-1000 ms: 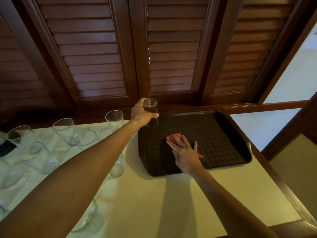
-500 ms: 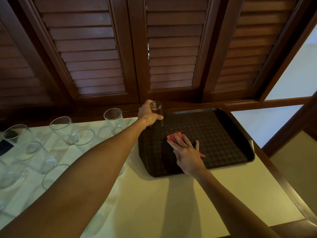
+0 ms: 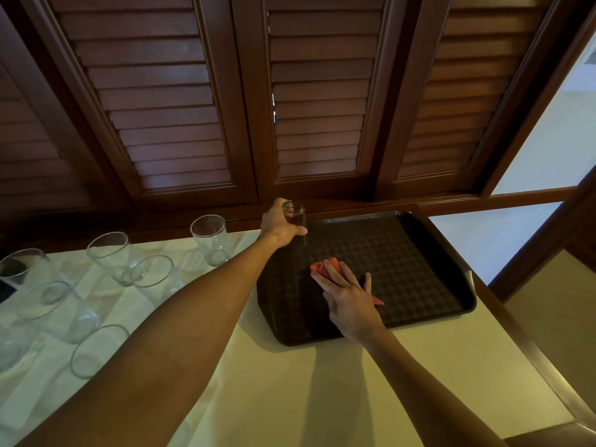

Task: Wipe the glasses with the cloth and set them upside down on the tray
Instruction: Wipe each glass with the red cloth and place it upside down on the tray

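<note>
Fingers of the left hand (image 3: 279,225) curl around a clear drinking glass (image 3: 295,222) and hold it tight. That glass stands upside down at the far left corner of the dark brown tray (image 3: 451,304). Its thick bottom faces up, and its mouth looks to be down on the tray floor, though the dark makes that hard to tell.

On the tray, the right hand (image 3: 350,296) lies flat with straight, spread fingers. It presses on a red cloth (image 3: 325,266). The cloth sits near the middle of the tray, a bit toward the left side. One bit of cloth sticks out past the fingertips and another small bit pokes out by the little finger.

Under it all is a pale tabletop (image 3: 322,398), and the tray lies toward its far right corner.

More glasses stand right side up on the left part of the tabletop. One tall glass (image 3: 209,238) is near the far edge, just left of the tray. Another glass (image 3: 113,256) tilts in the view farther left. A low glass (image 3: 154,274) sits between them, closer to the person. A few more glasses (image 3: 54,311) crowd by the left edge.

Dark wooden shutters (image 3: 167,101) rise behind the tabletop.
</note>
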The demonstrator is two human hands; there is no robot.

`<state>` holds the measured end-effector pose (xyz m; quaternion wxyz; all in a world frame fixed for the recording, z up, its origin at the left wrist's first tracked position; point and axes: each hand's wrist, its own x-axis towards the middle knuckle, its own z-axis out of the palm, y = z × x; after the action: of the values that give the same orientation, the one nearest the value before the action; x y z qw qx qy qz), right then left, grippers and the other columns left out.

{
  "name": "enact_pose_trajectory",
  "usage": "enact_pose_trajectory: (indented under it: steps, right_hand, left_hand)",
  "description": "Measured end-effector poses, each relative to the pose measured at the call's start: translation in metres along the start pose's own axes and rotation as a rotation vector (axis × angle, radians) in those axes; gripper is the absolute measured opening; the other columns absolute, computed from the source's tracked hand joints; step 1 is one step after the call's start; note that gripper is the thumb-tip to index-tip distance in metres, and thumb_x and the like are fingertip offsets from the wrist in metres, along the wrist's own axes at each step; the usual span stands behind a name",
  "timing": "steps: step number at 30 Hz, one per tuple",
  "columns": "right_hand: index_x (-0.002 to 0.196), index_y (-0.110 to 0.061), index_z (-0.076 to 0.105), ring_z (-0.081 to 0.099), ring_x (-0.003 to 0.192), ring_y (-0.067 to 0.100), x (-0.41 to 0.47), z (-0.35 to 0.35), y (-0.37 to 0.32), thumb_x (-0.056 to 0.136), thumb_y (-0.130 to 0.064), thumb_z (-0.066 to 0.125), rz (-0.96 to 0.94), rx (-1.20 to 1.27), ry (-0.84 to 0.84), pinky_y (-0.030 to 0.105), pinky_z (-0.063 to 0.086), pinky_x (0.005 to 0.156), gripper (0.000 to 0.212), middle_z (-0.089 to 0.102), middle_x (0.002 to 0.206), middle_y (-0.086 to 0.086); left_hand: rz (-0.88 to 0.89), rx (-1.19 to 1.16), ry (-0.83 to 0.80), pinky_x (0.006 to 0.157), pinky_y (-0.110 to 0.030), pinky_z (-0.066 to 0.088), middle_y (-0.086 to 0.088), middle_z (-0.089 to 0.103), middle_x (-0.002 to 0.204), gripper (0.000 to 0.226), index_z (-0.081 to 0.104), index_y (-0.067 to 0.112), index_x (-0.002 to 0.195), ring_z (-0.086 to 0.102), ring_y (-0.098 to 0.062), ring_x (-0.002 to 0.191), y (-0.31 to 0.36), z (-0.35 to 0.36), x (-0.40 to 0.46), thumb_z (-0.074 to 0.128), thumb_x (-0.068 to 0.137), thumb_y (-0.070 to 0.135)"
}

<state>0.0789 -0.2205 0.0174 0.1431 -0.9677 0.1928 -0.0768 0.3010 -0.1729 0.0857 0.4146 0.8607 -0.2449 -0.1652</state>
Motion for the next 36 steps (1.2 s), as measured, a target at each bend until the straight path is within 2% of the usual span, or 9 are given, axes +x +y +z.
enact_pose_trajectory:
  steps: [5, 11, 15, 18, 20, 25, 30, 32, 36]
  right_hand:
    - [0.157, -0.043, 0.024, -0.003, 0.157, 0.022, -0.001, 0.0, 0.0, 0.107, -0.026, 0.044, 0.005, -0.016, -0.003, 0.068, -0.004, 0.118, 0.057, 0.009, 0.169, -0.012]
    - [0.157, -0.045, 0.023, -0.004, 0.157, 0.02, 0.001, -0.005, -0.004, 0.107, -0.027, 0.041, 0.035, -0.027, -0.037, 0.066, -0.001, 0.121, 0.056, 0.006, 0.169, -0.014]
    - [0.156, -0.04, 0.028, 0.005, 0.157, 0.023, 0.0, -0.005, -0.005, 0.107, -0.024, 0.041, 0.026, -0.032, -0.026, 0.059, 0.007, 0.124, 0.054, 0.014, 0.169, -0.01]
    - [0.156, -0.036, 0.032, 0.012, 0.156, 0.026, 0.0, -0.005, -0.007, 0.107, -0.019, 0.042, 0.019, -0.026, 0.007, 0.051, 0.015, 0.125, 0.053, 0.021, 0.167, -0.007]
    - [0.155, -0.034, 0.035, 0.016, 0.155, 0.027, 0.0, -0.005, -0.008, 0.106, -0.016, 0.044, 0.019, -0.023, 0.015, 0.048, 0.019, 0.125, 0.053, 0.024, 0.166, -0.006]
    - [0.154, -0.033, 0.037, 0.022, 0.153, 0.031, 0.0, -0.001, -0.005, 0.103, -0.01, 0.049, -0.001, -0.03, 0.021, 0.052, 0.026, 0.123, 0.057, 0.027, 0.165, -0.004]
    - [0.148, -0.031, 0.048, 0.043, 0.14, 0.033, -0.009, -0.008, -0.018, 0.097, 0.002, 0.051, -0.001, 0.034, 0.193, 0.052, 0.048, 0.106, 0.061, 0.043, 0.157, 0.001]
    - [0.146, -0.028, 0.05, 0.051, 0.135, 0.029, -0.015, -0.008, -0.033, 0.095, 0.004, 0.052, -0.082, 0.074, 0.323, 0.049, 0.053, 0.101, 0.061, 0.05, 0.151, 0.001]
    - [0.141, -0.018, 0.055, 0.055, 0.131, 0.01, -0.037, 0.0, -0.085, 0.101, -0.003, 0.045, -0.22, 0.374, 0.49, 0.037, 0.056, 0.1, 0.044, 0.06, 0.141, -0.002]
  left_hand:
    - [0.002, 0.06, -0.043, 0.118, -0.043, 0.039, -0.013, 0.043, 0.16, 0.1, 0.034, 0.015, 0.159, 0.041, -0.033, 0.148, 0.013, -0.019, -0.013, 0.092, 0.078, 0.026]
    - [0.047, 0.421, -0.046, 0.086, -0.035, 0.055, -0.005, 0.07, 0.115, 0.035, 0.07, 0.014, 0.112, 0.069, -0.024, 0.11, 0.044, -0.098, -0.065, 0.084, 0.088, 0.035]
    - [-0.07, 0.881, -0.404, 0.077, -0.035, 0.061, -0.005, 0.069, 0.118, 0.071, 0.067, 0.01, 0.129, 0.069, -0.021, 0.088, 0.042, -0.141, -0.126, 0.087, 0.077, 0.054]
    - [-0.052, 1.052, -0.473, 0.09, -0.035, 0.053, -0.002, 0.057, 0.141, 0.088, 0.055, 0.02, 0.144, 0.063, -0.023, 0.112, 0.022, -0.15, -0.166, 0.091, 0.071, 0.054]
    - [-0.068, 1.044, -0.449, 0.1, -0.038, 0.047, -0.003, 0.052, 0.148, 0.096, 0.047, 0.023, 0.15, 0.054, -0.027, 0.131, 0.007, -0.15, -0.181, 0.093, 0.07, 0.05]
    - [-0.068, 0.79, -0.189, 0.093, -0.038, 0.043, -0.004, 0.051, 0.149, 0.09, 0.046, 0.026, 0.151, 0.05, -0.028, 0.136, -0.018, -0.154, -0.207, 0.089, 0.076, 0.052]
    - [0.089, 0.463, 0.321, 0.081, -0.036, 0.048, 0.004, 0.071, 0.119, 0.059, 0.068, 0.022, 0.12, 0.067, -0.02, 0.11, -0.041, -0.147, -0.275, 0.083, 0.078, 0.06]
    - [0.128, 0.407, 0.436, 0.079, -0.037, 0.052, 0.006, 0.071, 0.114, 0.064, 0.069, 0.022, 0.116, 0.067, -0.019, 0.106, -0.054, -0.144, -0.305, 0.079, 0.075, 0.07]
    - [-0.057, 0.456, 0.211, 0.097, -0.047, 0.051, 0.005, 0.052, 0.143, 0.106, 0.044, 0.029, 0.146, 0.052, -0.022, 0.133, -0.08, -0.142, -0.336, 0.077, 0.061, 0.083]
